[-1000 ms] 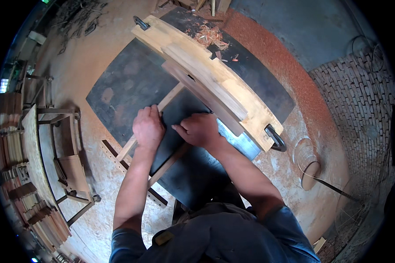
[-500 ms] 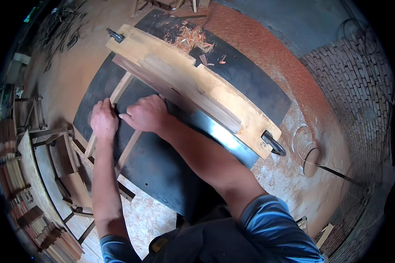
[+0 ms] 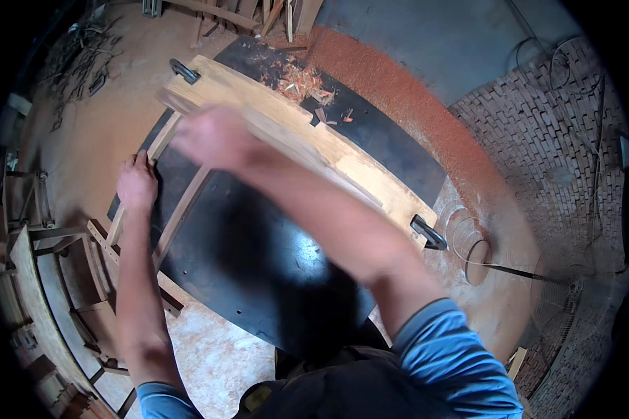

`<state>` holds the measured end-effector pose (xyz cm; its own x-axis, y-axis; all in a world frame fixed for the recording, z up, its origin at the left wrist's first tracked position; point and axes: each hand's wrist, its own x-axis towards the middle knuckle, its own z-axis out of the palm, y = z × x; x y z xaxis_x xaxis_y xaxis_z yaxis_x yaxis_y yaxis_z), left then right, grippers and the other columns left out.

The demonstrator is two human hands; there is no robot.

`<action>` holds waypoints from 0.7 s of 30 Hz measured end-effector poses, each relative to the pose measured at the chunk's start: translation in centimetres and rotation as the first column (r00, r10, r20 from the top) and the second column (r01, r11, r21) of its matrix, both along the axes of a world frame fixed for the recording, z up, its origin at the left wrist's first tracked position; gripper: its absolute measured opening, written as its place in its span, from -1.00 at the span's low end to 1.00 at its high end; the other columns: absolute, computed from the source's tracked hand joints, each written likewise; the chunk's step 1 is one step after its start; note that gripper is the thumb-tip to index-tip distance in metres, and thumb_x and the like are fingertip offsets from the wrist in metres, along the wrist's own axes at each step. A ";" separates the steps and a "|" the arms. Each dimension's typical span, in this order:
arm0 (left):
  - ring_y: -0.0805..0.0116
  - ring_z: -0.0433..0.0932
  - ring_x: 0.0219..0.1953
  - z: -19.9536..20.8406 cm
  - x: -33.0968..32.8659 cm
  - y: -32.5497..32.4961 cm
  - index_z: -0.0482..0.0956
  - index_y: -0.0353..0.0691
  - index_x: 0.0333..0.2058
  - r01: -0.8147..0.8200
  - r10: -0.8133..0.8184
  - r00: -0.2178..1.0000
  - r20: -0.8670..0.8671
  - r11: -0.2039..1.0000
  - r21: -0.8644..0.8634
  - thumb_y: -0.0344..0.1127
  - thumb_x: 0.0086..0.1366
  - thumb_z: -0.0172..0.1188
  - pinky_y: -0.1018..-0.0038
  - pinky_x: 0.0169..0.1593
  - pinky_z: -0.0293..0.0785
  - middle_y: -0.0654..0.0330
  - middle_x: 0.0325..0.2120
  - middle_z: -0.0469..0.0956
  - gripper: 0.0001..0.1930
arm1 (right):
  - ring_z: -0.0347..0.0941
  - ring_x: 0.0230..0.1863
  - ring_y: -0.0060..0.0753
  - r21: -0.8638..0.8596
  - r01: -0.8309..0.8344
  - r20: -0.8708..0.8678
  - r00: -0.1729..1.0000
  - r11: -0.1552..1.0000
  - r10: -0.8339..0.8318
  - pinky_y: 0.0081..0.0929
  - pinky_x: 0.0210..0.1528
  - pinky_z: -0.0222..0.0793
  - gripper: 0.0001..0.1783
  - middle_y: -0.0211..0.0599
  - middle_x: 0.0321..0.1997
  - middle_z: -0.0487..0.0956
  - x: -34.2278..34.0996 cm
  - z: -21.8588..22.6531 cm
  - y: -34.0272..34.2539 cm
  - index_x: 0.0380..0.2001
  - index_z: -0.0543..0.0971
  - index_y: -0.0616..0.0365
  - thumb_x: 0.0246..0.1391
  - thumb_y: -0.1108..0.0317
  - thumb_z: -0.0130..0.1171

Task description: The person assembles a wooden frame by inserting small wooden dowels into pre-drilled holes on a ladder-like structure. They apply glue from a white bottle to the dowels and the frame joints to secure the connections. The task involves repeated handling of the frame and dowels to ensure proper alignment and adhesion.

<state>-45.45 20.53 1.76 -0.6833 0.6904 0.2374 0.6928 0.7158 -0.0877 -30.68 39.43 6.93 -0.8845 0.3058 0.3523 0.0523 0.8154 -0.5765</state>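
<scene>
A wooden frame with two pale, slender rails lies on the dark tabletop (image 3: 258, 307), left of its middle. My left hand (image 3: 138, 185) is closed around the outer rail (image 3: 164, 136), its fingers over the top. My right hand (image 3: 213, 136), smeared by motion, is over the far end of the frame, beside the inner rail (image 3: 182, 213); its fingers cannot be made out. A brown wooden piece (image 3: 178, 101), also blurred, runs along the near side of a thick pale board (image 3: 377, 174). My right forearm hides part of it.
Black clamps hold the board at its left end (image 3: 184, 72) and right end (image 3: 428, 232). Wood shavings (image 3: 304, 82) lie behind it. A wooden stand (image 3: 94, 279) is at the left, a wire-guarded fan (image 3: 566, 286) at the right. Reddish sawdust (image 3: 398, 91) covers the floor beyond.
My right hand has moved away from me, toward the far end of the frame. My left hand stays on the outer rail. The whole view has shifted slightly.
</scene>
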 end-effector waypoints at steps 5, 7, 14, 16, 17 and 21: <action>-0.04 0.49 -0.11 1.7 8.9 -0.3 0.46 -0.22 0.03 0.174 -0.215 0.969 0.121 0.944 0.280 -0.21 0.26 0.16 0.18 -0.06 0.46 -0.05 -0.21 0.51 -0.61 | 0.57 -0.21 0.00 0.010 0.303 0.200 0.933 0.953 -0.299 -0.14 -0.13 0.47 -0.74 -0.10 -0.30 0.64 10.7 5.7 14.9 -0.30 0.67 0.00 0.08 0.16 0.08; -0.01 0.51 -0.15 2.1 12.1 0.9 0.49 -0.23 -0.02 0.251 -0.284 0.932 0.226 0.954 0.166 -0.19 0.22 0.21 0.18 -0.09 0.48 0.00 -0.25 0.51 -0.61 | 0.56 -0.14 0.02 0.119 0.352 0.467 0.805 0.928 -0.365 -0.15 -0.06 0.47 -0.71 -0.07 -0.25 0.64 13.3 3.1 18.6 -0.27 0.68 0.02 0.06 0.13 0.11; -0.06 0.53 -0.17 2.8 12.2 -0.7 0.52 -0.27 -0.15 0.153 -0.173 0.953 0.250 0.983 0.099 -0.21 0.25 0.18 0.15 -0.12 0.49 -0.02 -0.26 0.54 -0.71 | 0.53 -0.03 0.06 0.170 0.105 0.596 0.781 0.980 -0.187 -0.13 0.04 0.43 -0.68 0.07 -0.11 0.60 11.3 -3.7 16.9 -0.25 0.64 0.22 0.03 0.22 0.12; -0.14 0.54 -0.21 4.5 13.7 -2.1 0.51 -0.28 -0.16 0.080 -0.106 0.936 0.336 0.993 0.090 -0.22 0.28 0.14 0.10 -0.14 0.49 -0.08 -0.24 0.55 -0.73 | 0.53 -0.04 0.07 0.129 0.073 0.622 0.771 0.989 -0.138 -0.12 0.03 0.43 -0.72 0.07 -0.15 0.61 11.5 -4.4 17.5 -0.29 0.65 0.21 0.00 0.29 0.09; -0.15 0.54 -0.22 5.7 14.3 -2.6 0.51 -0.29 -0.16 0.066 -0.088 0.934 0.346 0.995 0.075 -0.22 0.28 0.14 0.08 -0.15 0.49 -0.09 -0.24 0.55 -0.73 | 0.52 -0.05 0.09 0.142 0.049 0.585 0.802 0.989 -0.123 -0.10 0.02 0.43 -0.73 0.08 -0.18 0.61 12.2 -5.4 18.6 -0.31 0.65 0.21 -0.01 0.31 0.08; -0.22 0.53 -0.25 10.2 16.2 -7.1 0.49 -0.31 -0.16 -0.044 -0.034 0.925 0.378 0.980 0.195 -0.18 0.32 0.11 0.06 -0.19 0.47 -0.14 -0.29 0.55 -0.71 | 0.53 -0.40 -0.07 -0.044 0.121 0.526 0.847 0.992 -0.080 -0.20 -0.25 0.47 -0.78 -0.01 -0.40 0.60 15.6 -5.1 22.0 -0.45 0.60 0.26 -0.04 0.32 0.09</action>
<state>-29.30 13.40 11.92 -0.7520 0.6529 0.0909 0.6425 0.6951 0.3226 -15.07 61.43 1.85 -0.8945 0.4094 -0.1798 0.4417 0.7465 -0.4976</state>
